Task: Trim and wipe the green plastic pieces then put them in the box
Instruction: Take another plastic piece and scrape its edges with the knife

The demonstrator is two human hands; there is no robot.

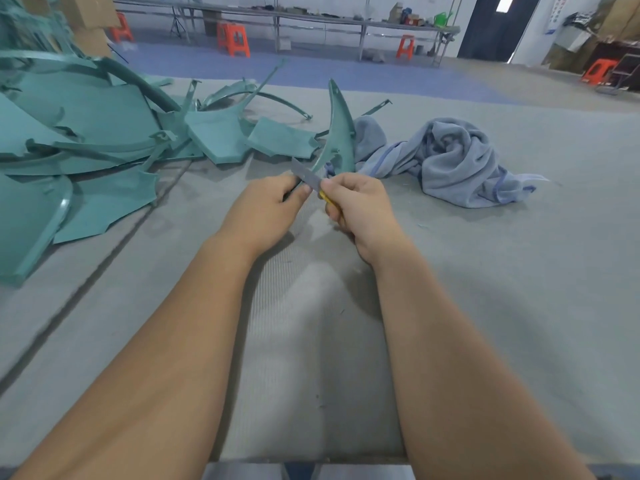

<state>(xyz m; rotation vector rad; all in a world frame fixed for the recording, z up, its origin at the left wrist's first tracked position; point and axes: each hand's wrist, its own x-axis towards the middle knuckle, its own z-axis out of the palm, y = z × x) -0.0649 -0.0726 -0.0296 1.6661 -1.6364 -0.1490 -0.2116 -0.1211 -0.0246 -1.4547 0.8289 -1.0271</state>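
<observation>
Both hands meet above the middle of the grey counter (485,306). The left hand (266,209) has its grip curled round the lower end of a curved green plastic piece (341,133), which rises from the hand and tapers to a point aimed at the far edge. The right hand (360,209) pinches a utility knife (310,180) with a yellow handle, thumb on top; its grey blade slants toward the left hand and lies against the lower edge of the piece.

A heap of green plastic pieces (86,133), flat panels and thin curved strips, covers the far-left part of the counter and reaches the left edge. A crumpled blue-grey cloth (450,161) lies just right of the held piece, toward the far edge, partly behind it.

Past the far edge of the counter a long bench (277,19) carries small items, with several orange stools (233,39) beside it. Cardboard cartons (93,26) stand at the far left.
</observation>
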